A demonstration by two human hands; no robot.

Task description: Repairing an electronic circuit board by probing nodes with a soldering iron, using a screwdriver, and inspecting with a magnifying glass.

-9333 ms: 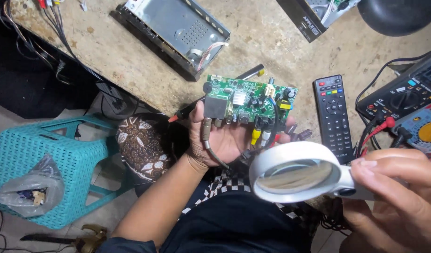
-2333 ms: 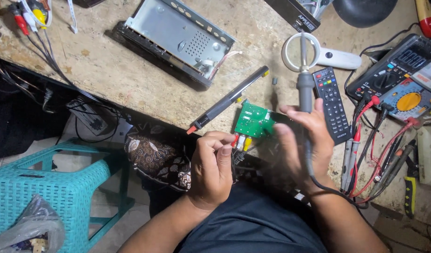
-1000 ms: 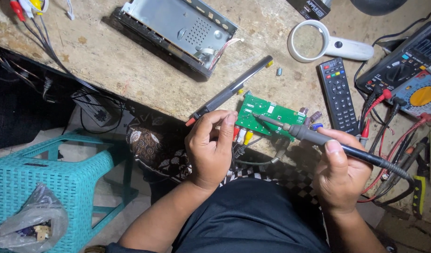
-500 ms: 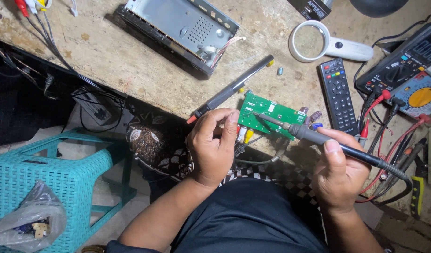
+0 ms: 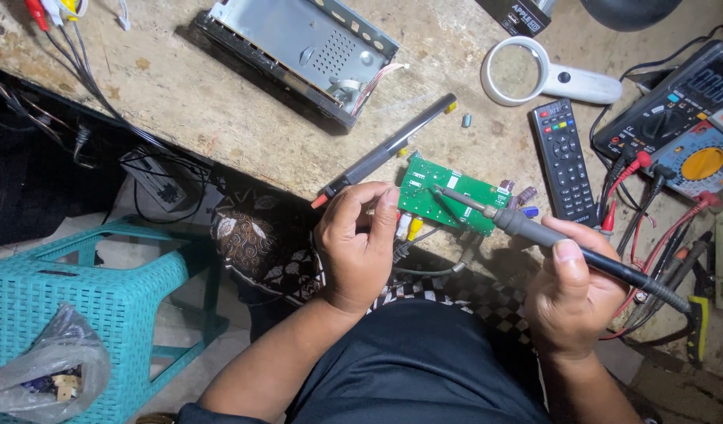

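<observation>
My right hand [image 5: 575, 294] is clamped around a soldering iron [image 5: 565, 242], its tip resting on the green board [image 5: 448, 202]. My left hand [image 5: 360, 239] pinches the board's left edge at the bench [image 5: 220, 118] rim, over my lap. The board lies component side up, coloured jacks along its near edge. Just behind it lies a black pen-shaped tool [image 5: 385, 153]; to its right a remote [image 5: 564, 159]; farther back a magnifier [image 5: 526, 72], a metal chassis [image 5: 298, 47] and meters [image 5: 683, 118].

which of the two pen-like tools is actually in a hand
The soldering iron, held in the right hand with its tip on the green circuit board. The other, a dark red-tipped tool, lies loose on the bench.
</observation>
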